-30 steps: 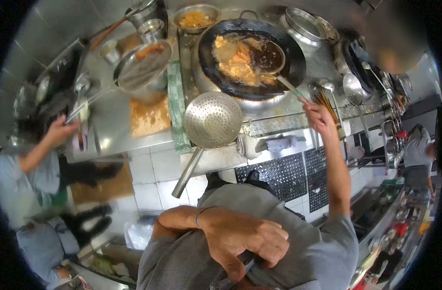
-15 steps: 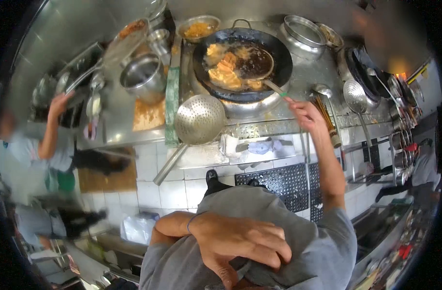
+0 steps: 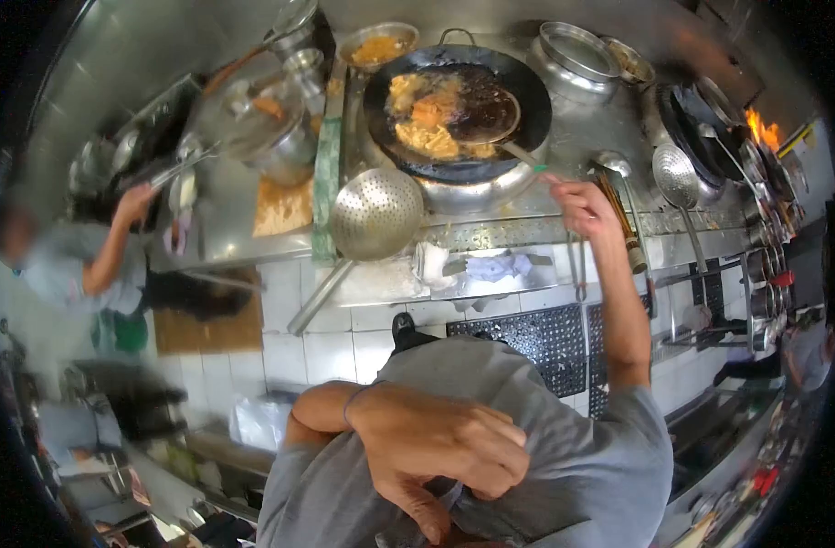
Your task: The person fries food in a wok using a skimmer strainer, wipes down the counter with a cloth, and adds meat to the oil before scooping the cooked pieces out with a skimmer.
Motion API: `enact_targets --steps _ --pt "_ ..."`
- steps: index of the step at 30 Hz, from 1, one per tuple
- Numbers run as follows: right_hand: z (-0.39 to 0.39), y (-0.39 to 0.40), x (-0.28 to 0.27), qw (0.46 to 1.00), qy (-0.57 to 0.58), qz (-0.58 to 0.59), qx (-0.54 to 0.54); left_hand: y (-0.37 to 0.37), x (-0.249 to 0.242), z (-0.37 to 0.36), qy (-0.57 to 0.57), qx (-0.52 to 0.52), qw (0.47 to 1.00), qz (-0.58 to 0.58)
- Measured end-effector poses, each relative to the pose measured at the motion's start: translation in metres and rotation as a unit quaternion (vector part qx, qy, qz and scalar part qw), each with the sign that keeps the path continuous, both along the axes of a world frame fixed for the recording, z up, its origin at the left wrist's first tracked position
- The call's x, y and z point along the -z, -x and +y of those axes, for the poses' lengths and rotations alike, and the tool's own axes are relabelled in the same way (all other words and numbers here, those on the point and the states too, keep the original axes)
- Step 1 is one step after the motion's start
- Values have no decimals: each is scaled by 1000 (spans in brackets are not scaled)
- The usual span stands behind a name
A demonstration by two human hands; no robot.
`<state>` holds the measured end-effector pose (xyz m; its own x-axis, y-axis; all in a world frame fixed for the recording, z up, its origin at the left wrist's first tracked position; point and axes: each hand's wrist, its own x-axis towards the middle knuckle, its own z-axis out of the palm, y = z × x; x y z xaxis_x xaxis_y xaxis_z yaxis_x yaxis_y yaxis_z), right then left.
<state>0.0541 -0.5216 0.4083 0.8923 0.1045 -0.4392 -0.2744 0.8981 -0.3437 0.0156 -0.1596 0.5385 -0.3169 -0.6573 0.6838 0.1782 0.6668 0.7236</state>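
A large black wok of dark bubbling oil sits on the stove, with golden-orange fried pieces floating at its left side. My right hand is closed on the handle end of a round skimmer, whose ring lies in the oil at the wok's right. My left hand rests against the front of my grey shirt, fingers curled; its fingertips are partly hidden, and whether they grip the cloth is unclear. A big perforated ladle lies on the counter edge left of the wok, its handle sticking out over the floor.
Behind the wok's left is a bowl of orange food; at its right, a lidded metal pot. A second strainer lies further right, near a flame. On the left, a co-worker's hand holds a utensil over pots.
The co-worker's utensil has swung over the metal pot. My left hand has shifted slightly left, its fingers more curled. The flame at the right looks larger. My right hand keeps its hold.
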Motion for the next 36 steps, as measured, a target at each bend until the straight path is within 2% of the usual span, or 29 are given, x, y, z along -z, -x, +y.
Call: enact_targets --steps 1,3,5,7,11,13,14,16,17,19,20,22,23,24,25,26,27,28,29,31,33,35,36 --pt "5 0 -4 1000 -3 10 -4 -4 1 -1 -3 -4 1000 10" --pt "15 -6 -2 995 85 3 48 -8 5 -1 -31 46 995 -87" --pt "23 -15 13 996 67 16 54 -3 3 -1 -31 34 997 -54" --pt "42 -22 11 980 181 -1 88 -1 1 0 27 -29 999 8" --pt "39 -17 13 979 162 29 118 -24 4 20 -8 3 1000 -11" --pt "44 -19 13 980 168 4 110 -37 6 26 -47 68 987 -137" --pt "52 -21 12 973 209 1 102 -37 6 26 -45 74 987 -137" --pt "55 -18 5 956 280 1 89 -33 7 27 -7 -9 1000 25" --pt "44 -20 11 956 281 8 90 -34 9 29 -8 -7 999 31" --pt "43 -23 10 975 196 2 102 -35 13 33 7 -1 1000 27" --pt "52 -21 14 958 267 26 101 -43 13 35 8 1 1000 29" --pt "49 -19 9 962 246 19 114 -61 10 42 -22 87 992 -84" --pt "44 -14 11 966 227 11 126 -63 11 43 -24 95 992 -79" --pt "39 -18 8 989 100 -4 109 -63 13 43 -33 87 994 -51" --pt "44 -11 10 987 102 1 120 -64 14 41 -40 80 996 -25" --pt "51 -10 12 978 149 15 144 -65 15 38 -34 88 995 -25" --pt "63 -7 6 966 194 32 167 -63 15 38 -18 54 998 11" --pt "61 3 14 977 176 -17 120 -63 16 39 -4 19 999 49" --pt "65 10 25 975 181 -14 126 -70 18 41 0 25 998 51" --pt "80 35 55 954 207 8 216 -86 21 48 -44 87 995 -5" --pt "107 65 86 946 145 61 282 -102 26 53 -43 107 993 -12" --pt "147 92 114 935 175 122 284 -109 30 49 -45 138 989 -20" --pt "166 110 134 946 160 143 244 -107 32 46 -47 143 988 17"
